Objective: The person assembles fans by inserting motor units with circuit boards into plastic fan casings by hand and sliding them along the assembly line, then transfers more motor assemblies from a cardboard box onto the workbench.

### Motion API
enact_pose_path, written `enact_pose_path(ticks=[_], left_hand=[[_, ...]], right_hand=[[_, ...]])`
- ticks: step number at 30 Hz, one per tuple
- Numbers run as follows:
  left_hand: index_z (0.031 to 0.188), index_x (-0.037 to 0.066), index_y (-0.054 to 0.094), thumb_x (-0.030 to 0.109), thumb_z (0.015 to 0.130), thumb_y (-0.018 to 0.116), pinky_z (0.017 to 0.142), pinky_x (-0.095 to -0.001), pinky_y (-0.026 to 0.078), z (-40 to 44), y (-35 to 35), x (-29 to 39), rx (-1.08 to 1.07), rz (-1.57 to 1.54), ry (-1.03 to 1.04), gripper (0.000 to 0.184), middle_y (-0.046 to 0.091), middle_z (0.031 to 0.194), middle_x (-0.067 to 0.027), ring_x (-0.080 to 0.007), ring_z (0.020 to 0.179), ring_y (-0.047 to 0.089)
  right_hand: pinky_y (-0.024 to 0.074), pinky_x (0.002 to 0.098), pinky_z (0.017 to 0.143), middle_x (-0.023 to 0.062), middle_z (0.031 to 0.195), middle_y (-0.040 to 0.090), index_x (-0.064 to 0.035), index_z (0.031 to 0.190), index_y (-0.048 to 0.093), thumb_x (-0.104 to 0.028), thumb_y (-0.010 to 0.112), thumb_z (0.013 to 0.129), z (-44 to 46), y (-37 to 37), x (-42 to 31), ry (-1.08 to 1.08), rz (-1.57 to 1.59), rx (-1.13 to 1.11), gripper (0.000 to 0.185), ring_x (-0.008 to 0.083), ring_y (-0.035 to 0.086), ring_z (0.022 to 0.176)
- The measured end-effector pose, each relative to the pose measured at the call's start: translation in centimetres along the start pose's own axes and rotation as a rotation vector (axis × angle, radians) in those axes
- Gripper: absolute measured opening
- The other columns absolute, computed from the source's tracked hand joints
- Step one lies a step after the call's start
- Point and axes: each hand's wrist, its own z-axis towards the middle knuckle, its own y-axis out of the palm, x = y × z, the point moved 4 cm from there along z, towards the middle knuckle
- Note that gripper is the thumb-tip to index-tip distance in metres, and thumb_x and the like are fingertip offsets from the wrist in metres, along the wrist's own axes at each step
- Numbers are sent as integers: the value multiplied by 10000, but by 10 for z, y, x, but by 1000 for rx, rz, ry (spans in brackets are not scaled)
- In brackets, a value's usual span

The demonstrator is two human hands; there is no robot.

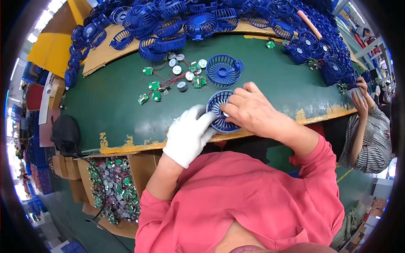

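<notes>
Near the table's front edge lies a round blue fan housing (219,101), open side up, between my hands. My left hand (188,134), in a white glove, grips its left rim between thumb and fingers. My bare right hand (249,110) reaches into the housing from the right, its fingers pinched around a small part that they mostly hide. Just beyond sits a second blue fan housing (223,71) with nobody touching it. To the left of it, small round motors (182,86) and green circuit boards (154,85) with red wires are scattered over the green table (109,105).
Blue housings (200,25) are heaped along the back on cardboard (114,52). A box (116,189) of motors and boards stands below the table at left, near a black object (66,135). At right, a co-worker (366,135) handles parts.
</notes>
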Motion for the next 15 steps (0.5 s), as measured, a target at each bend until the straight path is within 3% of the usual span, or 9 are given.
enact_pose_path(ticks=[1, 4, 11, 15], left_hand=[[1001, 138, 638, 171, 725, 700, 731, -371, 483, 1, -3, 2, 9, -4, -9, 285, 601, 989, -66, -276, 875, 595], [976, 142, 647, 181, 725, 703, 722, -360, 480, 2, -6, 1, 28, 31, 29, 260, 610, 957, -40, -256, 858, 585], [958, 151, 631, 224, 752, 680, 715, -358, 438, 0, -6, 0, 52, 51, 88, 225, 584, 923, -27, -234, 809, 558], [960, 146, 669, 205, 708, 720, 781, -348, 445, 0, -8, 0, 39, 106, 74, 264, 618, 947, -21, -235, 877, 577]], right_hand=[[378, 338, 778, 16, 775, 538, -89, 930, 613, -198, 721, 720, 1, -1, 0, -3, 1, -4, 260, 189, 527, 809], [386, 334, 759, 20, 779, 549, -81, 925, 610, -210, 711, 722, 4, 0, 2, -9, 14, -31, 261, 196, 539, 798], [421, 346, 671, 39, 766, 561, -71, 838, 603, -225, 698, 717, 16, 7, 5, -129, 70, -141, 218, 208, 571, 787], [424, 349, 670, 47, 752, 552, -64, 811, 618, -239, 708, 690, 20, 8, 5, -151, 58, -172, 231, 219, 566, 781]])
